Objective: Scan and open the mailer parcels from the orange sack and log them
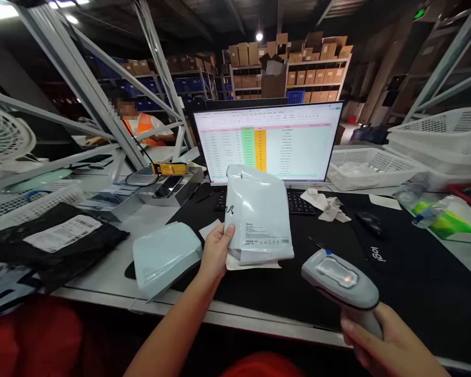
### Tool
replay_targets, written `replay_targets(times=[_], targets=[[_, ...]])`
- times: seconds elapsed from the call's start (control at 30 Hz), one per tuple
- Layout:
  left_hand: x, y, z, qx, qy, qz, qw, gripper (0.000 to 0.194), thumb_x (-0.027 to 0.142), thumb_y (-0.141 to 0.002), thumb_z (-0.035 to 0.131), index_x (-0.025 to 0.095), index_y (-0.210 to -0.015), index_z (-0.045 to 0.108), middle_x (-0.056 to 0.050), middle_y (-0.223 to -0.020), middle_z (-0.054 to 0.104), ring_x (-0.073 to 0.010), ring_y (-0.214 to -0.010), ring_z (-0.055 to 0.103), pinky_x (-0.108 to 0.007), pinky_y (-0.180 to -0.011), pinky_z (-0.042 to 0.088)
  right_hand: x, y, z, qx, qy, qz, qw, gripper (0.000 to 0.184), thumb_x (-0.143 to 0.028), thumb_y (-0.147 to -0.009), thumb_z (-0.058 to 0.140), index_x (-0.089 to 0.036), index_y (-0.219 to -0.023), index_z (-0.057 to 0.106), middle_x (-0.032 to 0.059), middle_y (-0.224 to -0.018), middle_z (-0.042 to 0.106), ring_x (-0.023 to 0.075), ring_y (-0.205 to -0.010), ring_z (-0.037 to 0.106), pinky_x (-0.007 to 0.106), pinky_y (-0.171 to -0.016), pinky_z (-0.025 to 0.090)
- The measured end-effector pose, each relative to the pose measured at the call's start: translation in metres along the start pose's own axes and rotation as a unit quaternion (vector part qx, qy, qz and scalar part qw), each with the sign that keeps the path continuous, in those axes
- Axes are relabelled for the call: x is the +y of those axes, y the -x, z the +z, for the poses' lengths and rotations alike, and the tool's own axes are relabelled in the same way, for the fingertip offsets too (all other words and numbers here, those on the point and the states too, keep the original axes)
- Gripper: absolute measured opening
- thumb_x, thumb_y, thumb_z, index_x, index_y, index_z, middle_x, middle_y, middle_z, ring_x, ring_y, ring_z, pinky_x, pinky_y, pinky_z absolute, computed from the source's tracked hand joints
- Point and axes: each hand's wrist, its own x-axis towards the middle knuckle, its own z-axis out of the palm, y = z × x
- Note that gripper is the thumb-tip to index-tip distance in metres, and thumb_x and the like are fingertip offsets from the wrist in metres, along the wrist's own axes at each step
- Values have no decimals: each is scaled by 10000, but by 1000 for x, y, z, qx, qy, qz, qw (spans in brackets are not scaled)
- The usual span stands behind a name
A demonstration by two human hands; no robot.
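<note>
My left hand (215,247) is closed on the lower left edge of a pale blue plastic package (257,209), held up in front of the monitor. Small print and a barcode show near its lower edge, and a white sheet sticks out beneath. In my right hand (377,335) is a grey barcode scanner (341,277), gripped by its handle, its head tilted toward the package but apart from it. A second pale blue package (167,256) lies on the desk left of my left hand.
Behind the held package stands a monitor (298,152) showing a spreadsheet, with a keyboard (302,203) below. Crumpled tissues (325,204) and a mouse (369,224) lie on the black mat. White baskets (369,170) stand right; a black parcel (58,235) lies left. A person (145,125) sits beyond the frame.
</note>
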Motion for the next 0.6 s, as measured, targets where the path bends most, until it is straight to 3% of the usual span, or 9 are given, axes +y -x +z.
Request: replay_targets(times=[0.17, 0.33, 0.43, 0.6], targets=[[1, 17, -24, 17, -5, -3, 1000, 560, 569, -691, 831, 135, -1027, 719, -84, -879, 782, -240, -770, 744, -314, -658, 596, -3, -11, 8, -27, -54, -16, 998, 676, -804, -759, 699, -167, -957, 586, 18, -646, 581, 153, -527, 527, 253, -499, 403], [10, 19, -45, 78, -8, 22, 997, 565, 572, -649, 852, 135, -981, 719, -64, -805, 770, -248, -762, 746, -328, -669, 609, -14, -13, 12, -67, -48, -35, 996, 649, -751, -782, 720, -159, -1014, 586, 15, -686, 590, 148, -534, 528, 265, -524, 409], [17, 14, -74, 170, 1, 54, 984, 550, 567, -652, 841, 134, -963, 708, -57, -793, 764, -253, -778, 743, -354, -697, 620, -29, -13, 7, -71, -21, -37, 997, 620, -768, -810, 674, -160, -910, 606, 24, -631, 578, 152, -537, 522, 274, -550, 429], [30, 11, -152, 358, 25, 99, 928, 346, 420, -733, 798, 154, -927, 693, -21, -819, 747, -195, -739, 705, -358, -760, 628, -50, -11, 3, -46, 47, -22, 998, 669, -823, -779, 658, -161, -868, 643, 53, -620, 608, 164, -577, 549, 259, -548, 420]])
